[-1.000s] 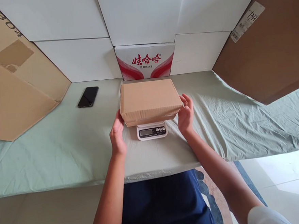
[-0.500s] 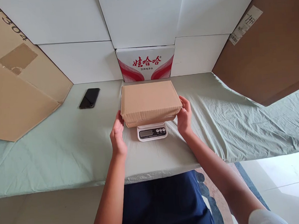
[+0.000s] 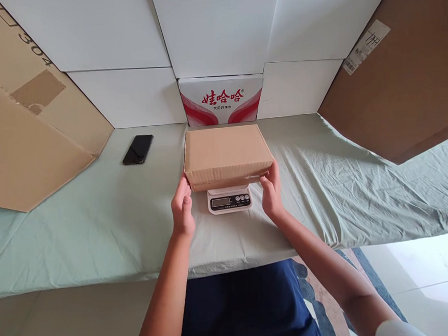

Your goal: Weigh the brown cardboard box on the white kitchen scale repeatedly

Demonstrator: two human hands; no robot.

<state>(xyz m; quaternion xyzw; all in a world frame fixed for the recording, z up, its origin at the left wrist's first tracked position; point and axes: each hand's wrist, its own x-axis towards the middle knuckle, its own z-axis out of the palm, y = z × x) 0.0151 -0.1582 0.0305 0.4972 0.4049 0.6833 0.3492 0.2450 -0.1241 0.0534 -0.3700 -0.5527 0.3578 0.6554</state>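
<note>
I see a plain tan cardboard box (image 3: 226,155) on a white scale (image 3: 230,200) with a dark panel. The cloth (image 3: 97,223) over the table is pale green. A black phone (image 3: 138,149) lies on it. Behind stands a white carton (image 3: 222,100) with red swirls and red characters, flanked by brown cardboard sheets (image 3: 23,146). My trousers (image 3: 245,304) are navy.

One head cam, looks fwd and down, close over the tabletop (image 3: 98,233) toward the back wall.
</note>
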